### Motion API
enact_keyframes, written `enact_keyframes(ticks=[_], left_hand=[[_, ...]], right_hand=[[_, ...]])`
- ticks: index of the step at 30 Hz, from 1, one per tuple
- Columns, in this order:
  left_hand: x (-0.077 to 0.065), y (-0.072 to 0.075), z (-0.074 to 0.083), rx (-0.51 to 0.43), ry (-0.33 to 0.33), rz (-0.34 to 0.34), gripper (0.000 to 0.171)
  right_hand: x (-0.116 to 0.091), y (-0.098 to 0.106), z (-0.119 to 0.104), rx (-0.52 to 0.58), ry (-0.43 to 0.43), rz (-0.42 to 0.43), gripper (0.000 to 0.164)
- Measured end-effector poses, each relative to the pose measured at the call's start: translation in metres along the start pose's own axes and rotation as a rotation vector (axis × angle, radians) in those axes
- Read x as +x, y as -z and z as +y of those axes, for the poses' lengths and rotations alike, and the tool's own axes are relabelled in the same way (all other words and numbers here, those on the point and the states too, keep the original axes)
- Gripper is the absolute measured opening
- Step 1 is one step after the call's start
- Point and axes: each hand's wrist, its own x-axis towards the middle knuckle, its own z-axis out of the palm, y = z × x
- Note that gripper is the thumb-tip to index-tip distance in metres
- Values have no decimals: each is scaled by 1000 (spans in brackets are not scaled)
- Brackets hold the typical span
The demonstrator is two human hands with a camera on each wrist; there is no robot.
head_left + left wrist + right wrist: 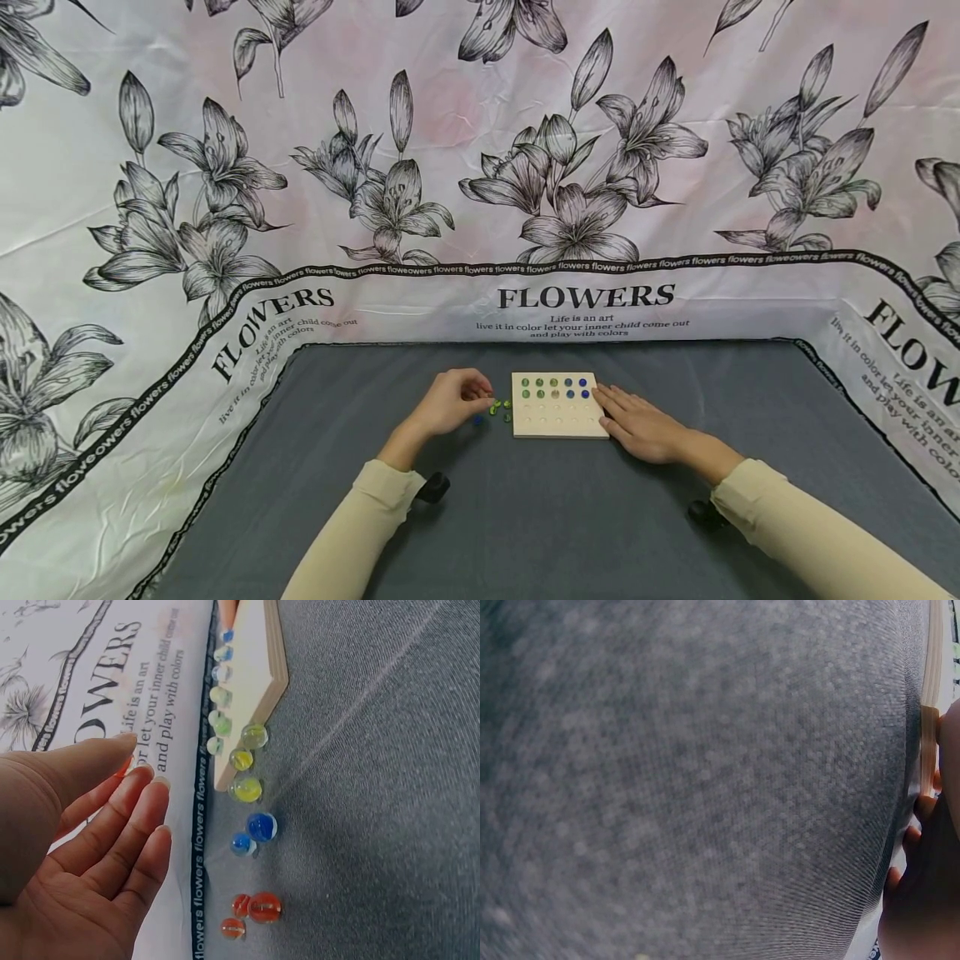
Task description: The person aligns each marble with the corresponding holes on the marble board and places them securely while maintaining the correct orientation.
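A pale wooden board [558, 427] with rows of round hollows lies on the dark cloth. Green marbles [540, 382] and blue marbles [583, 382] fill its two far rows; the two near rows hold none. Left of the board, my left hand [450, 404] pinches a red marble [124, 766] between thumb and fingertip, mostly covered by them. Below that hand lie loose yellow-green marbles [246, 789], two blue ones [261, 826] and three red ones [264, 907]. My right hand [641, 423] rests with extended fingers against the board's right edge.
Dark grey cloth [525, 525] covers the table. Behind it rises a white sheet [420, 312] printed with flowers and lettering. Black wrist straps [432, 488] show at both cuffs.
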Motion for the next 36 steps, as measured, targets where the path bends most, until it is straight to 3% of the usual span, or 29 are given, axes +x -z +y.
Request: enact_keyframes(ticks=[15,36], left_hand=[[10,-14,9,-18,-14,-27,13],[38,-56,32,-29,-26,-65,8]], right_hand=[[1,-5,10,0,19,-4,60],[1,4,-3,9,-12,-25,58]])
